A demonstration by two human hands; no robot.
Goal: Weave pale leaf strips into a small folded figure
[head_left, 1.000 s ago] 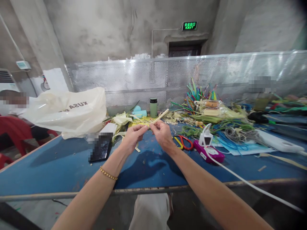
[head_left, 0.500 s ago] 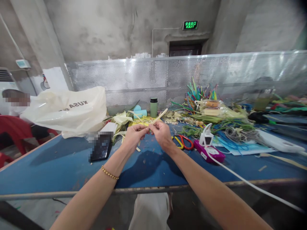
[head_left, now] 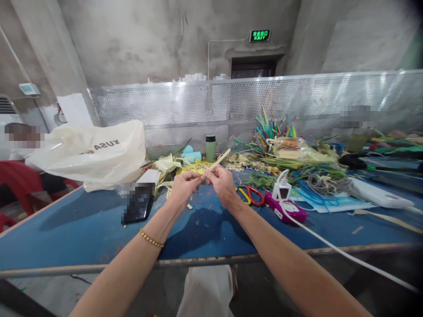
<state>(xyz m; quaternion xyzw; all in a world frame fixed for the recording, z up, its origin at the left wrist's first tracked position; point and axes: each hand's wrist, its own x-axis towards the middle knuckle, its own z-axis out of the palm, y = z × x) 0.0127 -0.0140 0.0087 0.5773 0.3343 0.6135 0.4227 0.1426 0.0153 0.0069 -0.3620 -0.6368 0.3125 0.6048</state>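
Both hands meet fingertip to fingertip above the blue table. My right hand [head_left: 222, 181] is closed in a pinch on a pale, flat plant-fibre strip [head_left: 220, 159], whose free end sticks up and to the right. My left hand [head_left: 185, 187] pinches at the strip's lower end, where the fingers of both hands hide it. Just right of my right hand lie scissors [head_left: 254, 196] with red and yellow handles. A dark phone [head_left: 139, 204] lies left of my left hand. Pale husks [head_left: 168, 164] are heaped behind the left hand.
A green bottle [head_left: 210, 149] stands at the back. On the right are a purple power socket [head_left: 291, 212] with a white cable, coloured cords [head_left: 325, 182] and bundled stems [head_left: 269, 134]. A large whitish bag [head_left: 95, 152] sits on the left, near a seated person [head_left: 23, 141].
The view has shifted very slightly. Both hands keep the same pinch on the strip, with hardly any visible movement.
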